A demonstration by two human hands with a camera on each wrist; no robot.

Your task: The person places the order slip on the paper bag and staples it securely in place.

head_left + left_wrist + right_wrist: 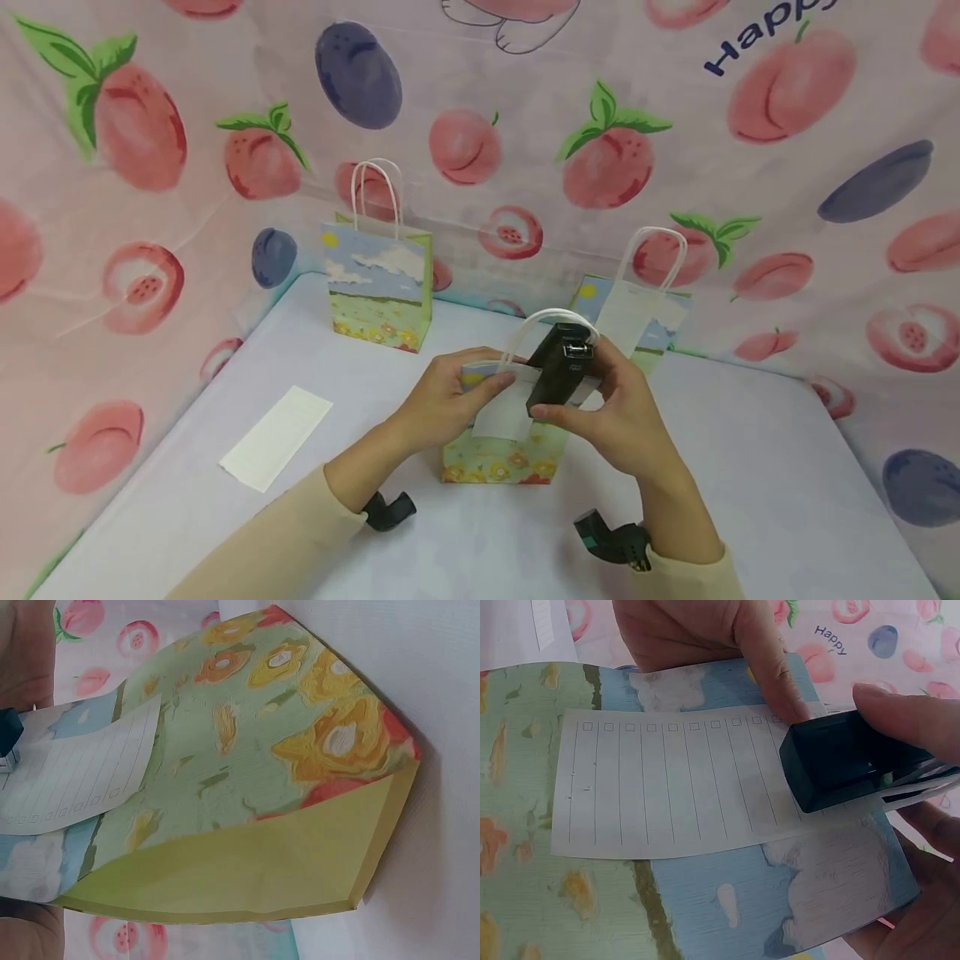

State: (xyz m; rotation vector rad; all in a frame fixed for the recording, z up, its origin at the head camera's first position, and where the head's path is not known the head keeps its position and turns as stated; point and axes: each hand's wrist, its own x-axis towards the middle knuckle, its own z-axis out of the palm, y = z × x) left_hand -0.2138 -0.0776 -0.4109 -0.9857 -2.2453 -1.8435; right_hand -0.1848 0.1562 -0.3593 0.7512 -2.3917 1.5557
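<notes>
In the head view a paper gift bag [498, 468], printed with sky and flowers, stands in front of me. A lined checklist slip [652, 787] lies against its front near the top edge. My left hand [450, 398] pinches the slip and bag top at the left side, thumb in front. My right hand [615, 412] grips a black stapler [558, 375], thumb on its near end. In the right wrist view the stapler covers the slip's top end; whether a staple is in cannot be seen. The white handles [551, 314] arch behind the stapler.
Another matching bag [378, 287] stands at the back left. A third bag [588, 292], with a white slip on its front, is behind my right hand. White paper slips [276, 437] lie on the left of the white table [765, 475]. Fruit-print cloth [480, 242] hangs behind.
</notes>
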